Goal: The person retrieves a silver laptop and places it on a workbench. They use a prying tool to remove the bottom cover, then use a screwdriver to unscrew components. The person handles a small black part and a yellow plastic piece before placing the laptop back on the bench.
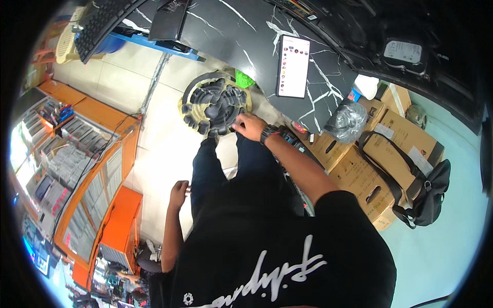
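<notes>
My right hand (250,127) is in front of my body with its fingers curled; whatever is between them, if anything, I cannot make out. A dark watch is on that wrist. In view it overlaps the edge of a round black piece (221,105) with a pale yellow rim and several curved, raised segments; I cannot tell if they touch. At my left side, beside my leg, hangs my left hand (179,193), its fingers loosely bent and apart, with nothing seen in it. A phone (293,66) with a lit white screen lies on the black marble-patterned table (221,31), beyond my right hand.
Cardboard boxes (354,177) stand at the right, with a black bag (433,192) against them and a clear plastic-wrapped bundle (346,121) by the table's corner. A bright green thing (244,79) sits under the table edge. A keyboard (105,25) is at far left, above an orange-framed glass cabinet (92,200).
</notes>
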{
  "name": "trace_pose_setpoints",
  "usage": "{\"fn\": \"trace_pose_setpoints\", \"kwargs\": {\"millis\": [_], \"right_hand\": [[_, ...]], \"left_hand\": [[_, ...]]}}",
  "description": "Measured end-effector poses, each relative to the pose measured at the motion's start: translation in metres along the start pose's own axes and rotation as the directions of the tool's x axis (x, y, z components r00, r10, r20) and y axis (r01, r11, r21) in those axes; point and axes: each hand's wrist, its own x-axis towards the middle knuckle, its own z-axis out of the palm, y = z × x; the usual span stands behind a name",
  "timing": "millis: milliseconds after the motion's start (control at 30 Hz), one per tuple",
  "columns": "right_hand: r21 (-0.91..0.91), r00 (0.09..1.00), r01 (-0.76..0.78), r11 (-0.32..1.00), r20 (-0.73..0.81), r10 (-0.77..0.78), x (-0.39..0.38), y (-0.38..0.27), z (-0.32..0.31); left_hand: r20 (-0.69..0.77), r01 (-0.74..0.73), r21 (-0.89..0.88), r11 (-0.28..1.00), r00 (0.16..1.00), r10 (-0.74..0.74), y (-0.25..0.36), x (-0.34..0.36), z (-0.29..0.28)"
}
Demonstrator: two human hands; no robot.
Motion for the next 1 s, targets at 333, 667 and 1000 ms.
{"fn": "trace_pose_setpoints", "kwargs": {"millis": [333, 667, 1000], "right_hand": [[0.682, 0.742, -0.004, 0.731, -0.488, 0.46, 0.185, 0.089, 0.068], [0.499, 0.756, -0.451, 0.74, -0.228, 0.614, 0.209, 0.037, 0.041], [0.598, 0.928, -0.282, 0.75, -0.029, 0.372, 0.275, -0.073, 0.086]], "left_hand": [[-0.111, 0.187, -0.327, 0.927, 0.966, -0.234, -0.172, -0.021, -0.034], [-0.073, 0.206, -0.709, 0.674, 0.93, -0.361, -0.234, -0.077, 0.088], [-0.151, 0.129, -0.81, 0.572, 0.897, -0.416, -0.208, -0.07, 0.227]]}}
